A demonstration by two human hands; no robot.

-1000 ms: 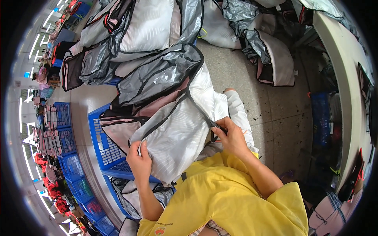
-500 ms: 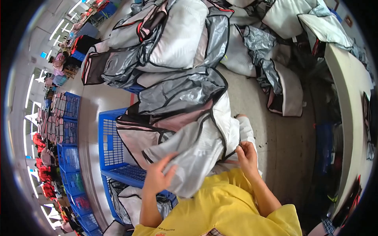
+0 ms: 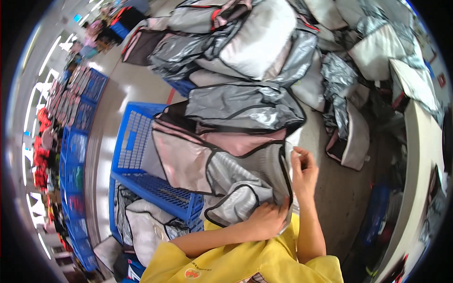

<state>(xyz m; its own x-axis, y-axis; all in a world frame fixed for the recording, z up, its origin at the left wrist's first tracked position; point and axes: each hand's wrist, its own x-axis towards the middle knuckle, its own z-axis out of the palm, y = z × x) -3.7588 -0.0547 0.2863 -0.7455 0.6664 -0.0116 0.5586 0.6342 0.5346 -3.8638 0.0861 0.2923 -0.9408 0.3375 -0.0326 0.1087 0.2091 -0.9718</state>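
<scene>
The bag (image 3: 236, 162), silver and grey with pink panels and black trim (image 3: 286, 167), lies spread open in front of the person; its near part sits against the yellow shirt (image 3: 226, 264), while its left side reaches over the blue basket (image 3: 134, 137); its silver flap (image 3: 245, 101) lies rumpled at the far end. The right hand (image 3: 304, 172) is at the bag's right edge, thumb and fingers closed together on the pale cloth just beside the trim; the left hand (image 3: 269, 220) rests on the near folds, fingers bent toward that same edge, though I cannot tell whether they grip or only press.

The cloth looks light, soft and floppy, with little stiffness of its own; the silver flap looks smooth and perhaps a little slippery, so it may slide over itself; the bag seems unlikely to break, though it should crease readily. The black trim looks like the firmest part, so the best hold is probably along it, one hand to each end of an edge. More bags (image 3: 262, 37) lie heaped beyond.
</scene>
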